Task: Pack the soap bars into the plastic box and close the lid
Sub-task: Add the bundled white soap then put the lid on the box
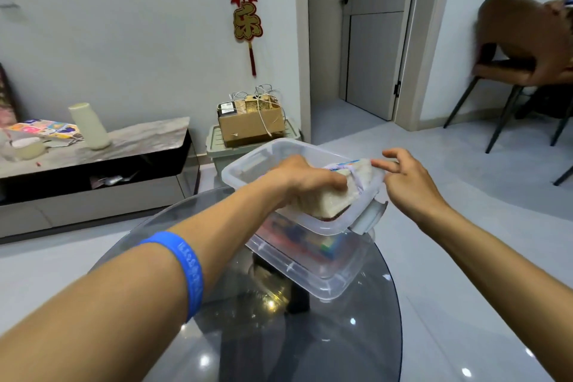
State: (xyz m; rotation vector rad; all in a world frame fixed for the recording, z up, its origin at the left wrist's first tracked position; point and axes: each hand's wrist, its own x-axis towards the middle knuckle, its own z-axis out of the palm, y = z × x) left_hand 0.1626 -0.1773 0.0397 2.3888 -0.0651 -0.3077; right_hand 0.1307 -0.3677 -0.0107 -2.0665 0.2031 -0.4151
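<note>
A clear plastic box (248, 161) stands on the far part of a round glass table (341, 350). Colourful packs (297, 234) show blurred through its lower wall. A grey latch flap (372, 214) hangs at its near right corner. My left hand (297, 177) is shut on a white soap bar (328, 201) that lies across the box's open top, with a lilac-and-blue wrapper (347, 164) behind it. My right hand (409, 177) is at the right rim, fingers spread, its fingertips touching the far end of the white bar. No separate lid can be made out.
The table's edge curves close behind the box. Beyond it on the floor stand a green bin (217, 149) with a cardboard box (248, 124) on top. A low TV cabinet (93, 158) is at the left and a brown chair (511, 49) at the right.
</note>
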